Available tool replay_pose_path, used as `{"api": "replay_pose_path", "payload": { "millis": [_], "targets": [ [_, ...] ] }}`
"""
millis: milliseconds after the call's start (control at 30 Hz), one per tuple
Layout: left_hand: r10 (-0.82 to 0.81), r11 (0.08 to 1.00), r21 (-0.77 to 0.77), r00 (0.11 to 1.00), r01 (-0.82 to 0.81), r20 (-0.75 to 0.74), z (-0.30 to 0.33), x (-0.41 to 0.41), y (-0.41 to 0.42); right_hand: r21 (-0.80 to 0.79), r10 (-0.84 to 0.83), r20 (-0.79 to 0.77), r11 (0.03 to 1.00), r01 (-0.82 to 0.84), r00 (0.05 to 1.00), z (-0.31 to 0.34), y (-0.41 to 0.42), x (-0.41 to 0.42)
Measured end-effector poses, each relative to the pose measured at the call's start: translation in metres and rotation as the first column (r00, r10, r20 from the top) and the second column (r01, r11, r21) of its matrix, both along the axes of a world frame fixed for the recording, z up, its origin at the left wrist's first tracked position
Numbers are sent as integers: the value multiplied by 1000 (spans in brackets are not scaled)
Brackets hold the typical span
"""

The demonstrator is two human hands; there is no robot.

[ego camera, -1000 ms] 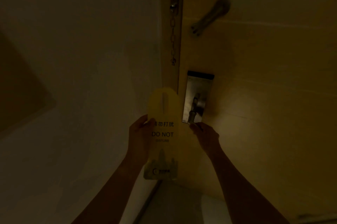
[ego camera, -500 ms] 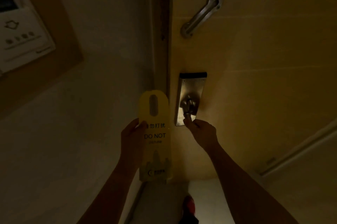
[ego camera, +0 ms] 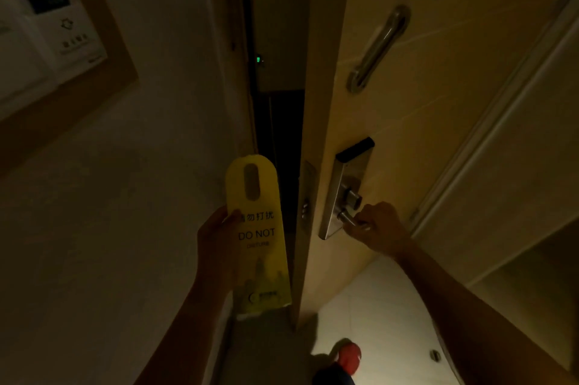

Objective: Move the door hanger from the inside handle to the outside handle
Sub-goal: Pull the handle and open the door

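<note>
My left hand (ego camera: pixel 216 237) holds a yellow "DO NOT DISTURB" door hanger (ego camera: pixel 255 234) upright by its left edge, its slot at the top, in front of the dark gap between frame and door. My right hand (ego camera: pixel 377 228) is closed around the inside handle (ego camera: pixel 346 218), a metal lever on a steel lock plate (ego camera: pixel 336 196). The wooden door (ego camera: pixel 407 102) stands ajar, swung toward me. The outside handle is hidden behind the door's edge.
A steel swing-bar guard (ego camera: pixel 380 46) is mounted on the door above the lock. A white switch panel (ego camera: pixel 47 27) hangs on the left wall. A red-toed shoe (ego camera: pixel 349 356) shows on the pale floor below. A floor door stop (ego camera: pixel 435 355) sits at lower right.
The door was closed before; my right hand has pulled it open by the handle, exposing a dark gap. The hanger stays in my left hand, beside the gap.
</note>
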State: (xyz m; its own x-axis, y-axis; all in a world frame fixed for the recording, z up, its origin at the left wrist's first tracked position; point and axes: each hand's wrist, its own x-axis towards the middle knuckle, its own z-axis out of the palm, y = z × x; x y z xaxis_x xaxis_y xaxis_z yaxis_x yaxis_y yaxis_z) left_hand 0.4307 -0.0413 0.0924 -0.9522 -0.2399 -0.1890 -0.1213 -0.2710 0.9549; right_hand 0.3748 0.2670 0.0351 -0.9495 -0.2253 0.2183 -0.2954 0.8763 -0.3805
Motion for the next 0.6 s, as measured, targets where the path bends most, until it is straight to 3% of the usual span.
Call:
{"api": "replay_pose_path", "payload": {
  "millis": [133, 267, 467, 600],
  "targets": [
    [-65, 998, -23, 998, 65, 17, 7, 10, 22, 47, -9, 69, 999, 6, 998, 11, 38, 45],
    [-194, 955, -224, 980, 197, 33, 14, 20, 51, 63, -57, 65, 997, 53, 996, 16, 68, 97],
    [-346, 933, -72, 933, 353, 97, 9, 18, 103, -90, -332, 60, 937, 337, 941, 15, 109, 185],
    [-475, 876, -39, 874, 481, 106, 3, 18, 151, -131, -580, 145, 792, 596, 802, 4, 128, 235]
  ]
}}
